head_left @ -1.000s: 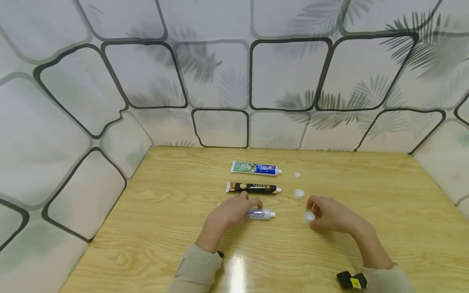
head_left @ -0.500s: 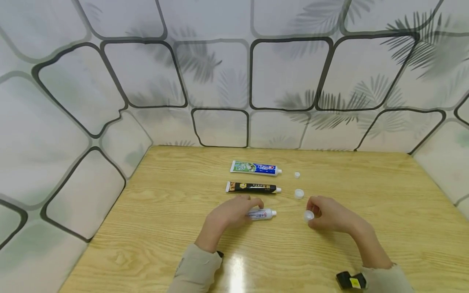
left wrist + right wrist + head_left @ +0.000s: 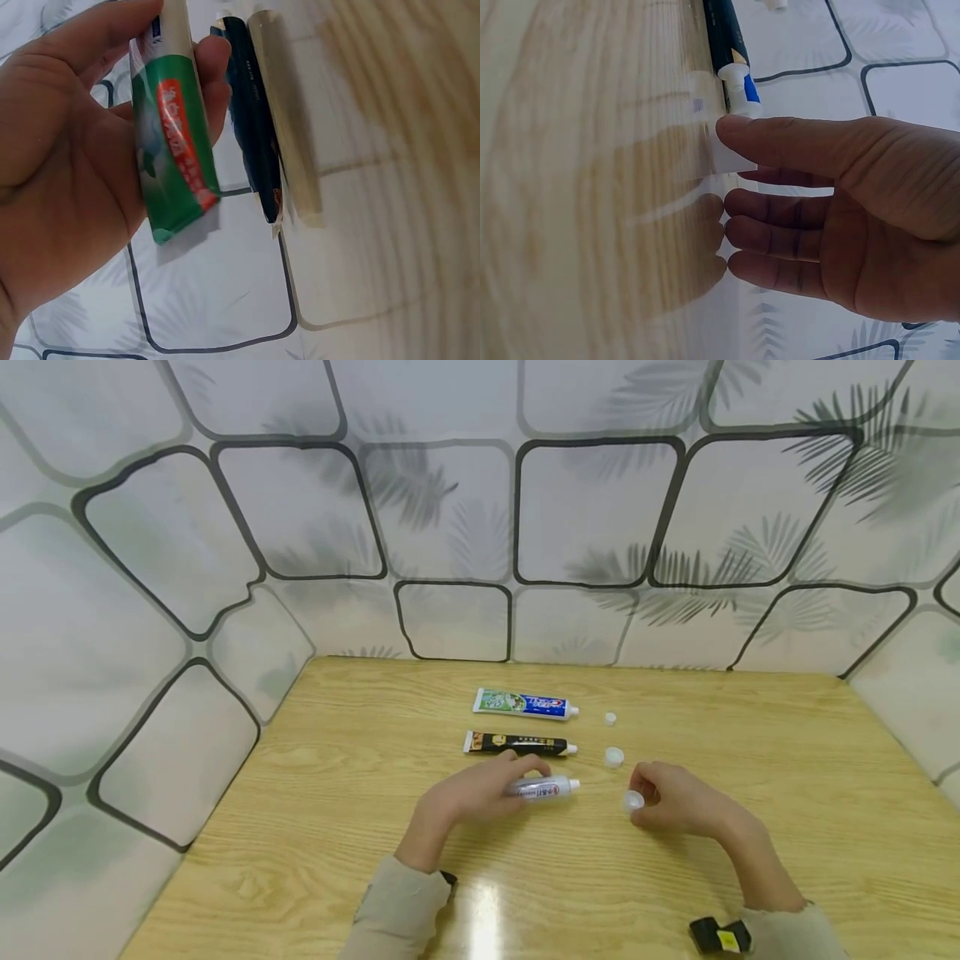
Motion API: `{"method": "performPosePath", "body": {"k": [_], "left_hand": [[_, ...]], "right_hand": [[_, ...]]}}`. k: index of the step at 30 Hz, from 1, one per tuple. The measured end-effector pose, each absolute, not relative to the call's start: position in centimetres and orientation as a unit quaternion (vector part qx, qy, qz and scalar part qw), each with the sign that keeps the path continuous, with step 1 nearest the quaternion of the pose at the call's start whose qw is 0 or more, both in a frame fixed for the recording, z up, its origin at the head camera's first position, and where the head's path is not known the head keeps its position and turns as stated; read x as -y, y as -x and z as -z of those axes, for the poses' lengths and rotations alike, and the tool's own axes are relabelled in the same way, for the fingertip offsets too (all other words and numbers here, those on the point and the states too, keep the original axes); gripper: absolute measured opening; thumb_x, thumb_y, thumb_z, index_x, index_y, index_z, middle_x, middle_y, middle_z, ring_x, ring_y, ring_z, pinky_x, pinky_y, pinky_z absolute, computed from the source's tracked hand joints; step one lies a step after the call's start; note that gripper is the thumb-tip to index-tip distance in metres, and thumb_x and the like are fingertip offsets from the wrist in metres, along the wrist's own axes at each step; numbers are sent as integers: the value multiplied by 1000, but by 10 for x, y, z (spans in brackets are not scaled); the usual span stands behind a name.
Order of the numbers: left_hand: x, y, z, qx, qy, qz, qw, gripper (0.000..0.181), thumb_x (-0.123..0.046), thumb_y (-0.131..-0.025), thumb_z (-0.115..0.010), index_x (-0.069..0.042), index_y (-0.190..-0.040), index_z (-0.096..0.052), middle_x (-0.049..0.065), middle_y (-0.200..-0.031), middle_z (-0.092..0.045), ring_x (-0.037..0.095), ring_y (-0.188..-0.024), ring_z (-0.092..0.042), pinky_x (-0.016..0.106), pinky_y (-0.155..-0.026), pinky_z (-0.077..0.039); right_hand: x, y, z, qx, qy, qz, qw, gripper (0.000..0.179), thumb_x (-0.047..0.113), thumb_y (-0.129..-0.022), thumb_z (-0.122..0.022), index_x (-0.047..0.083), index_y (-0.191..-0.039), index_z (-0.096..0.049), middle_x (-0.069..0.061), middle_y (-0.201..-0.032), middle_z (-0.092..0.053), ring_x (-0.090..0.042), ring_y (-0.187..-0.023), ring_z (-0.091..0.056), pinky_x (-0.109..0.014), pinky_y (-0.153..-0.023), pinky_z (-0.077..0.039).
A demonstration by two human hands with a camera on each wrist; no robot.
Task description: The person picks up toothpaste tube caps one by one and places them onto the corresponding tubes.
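Observation:
My left hand (image 3: 483, 789) grips a toothpaste tube (image 3: 543, 788), thumb on one side and fingers on the other. In the left wrist view the tube (image 3: 176, 142) shows a green end with a red label. Its bare white nozzle points right, toward my right hand (image 3: 686, 799). With thumb and fingertips my right hand pinches a white cap (image 3: 633, 802) at the tabletop. Apart from the cap, the nozzle stands a short way to its left. In the right wrist view the cap (image 3: 731, 156) is partly hidden by the thumb.
Behind the left hand lies a black toothpaste tube (image 3: 521, 744), and farther back a green and blue one (image 3: 519, 703), both uncapped. To their right sit a larger white cap (image 3: 614, 757) and a smaller one (image 3: 611, 719). Patterned walls border the wooden table (image 3: 315, 827).
My left hand has lifted the toothpaste tube slightly and moved it to the right, nearer the cap. My right hand has stayed nearly still, with the cap between its fingers.

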State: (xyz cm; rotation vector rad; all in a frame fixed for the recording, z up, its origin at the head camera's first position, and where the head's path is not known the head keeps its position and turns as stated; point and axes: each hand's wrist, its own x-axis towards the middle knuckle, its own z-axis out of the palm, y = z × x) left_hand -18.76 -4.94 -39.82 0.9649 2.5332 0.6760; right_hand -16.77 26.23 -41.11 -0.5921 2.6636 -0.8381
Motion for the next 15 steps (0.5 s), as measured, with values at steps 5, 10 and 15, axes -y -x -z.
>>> {"method": "performPosePath", "body": {"k": [5,10,15], "left_hand": [[54,189,395,-876,-352,-273,184,41,-17,-97,-65,-27,-135,-56,0,-114,-58,9,-97,-54,25,-84,-46],[58,190,391,-848,-361,-334,198,44,-12,-97,-63,-26,-137,-54,3,-122,-61,10,-98,-58,24,-80,-49],[64,191,389,-828,-389,-354,194,47,-5,-99,-55,-27,-139,-52,1,-133,-57,12,-98,-54,25,-79,-46]], "right_hand": [[-262,167,412,-925,203,287,142,22,14,-79,-77,10,-92,-60,1,-83,-54,-15,-76,-47,-29,-66,-41],[-261,167,411,-926,203,284,140,22,14,-80,-78,9,-92,-60,1,-84,-55,-15,-77,-48,-29,-67,-42],[-261,166,411,-927,210,280,133,23,15,-80,-79,9,-92,-60,1,-83,-55,-14,-76,-48,-30,-68,-42]]}}
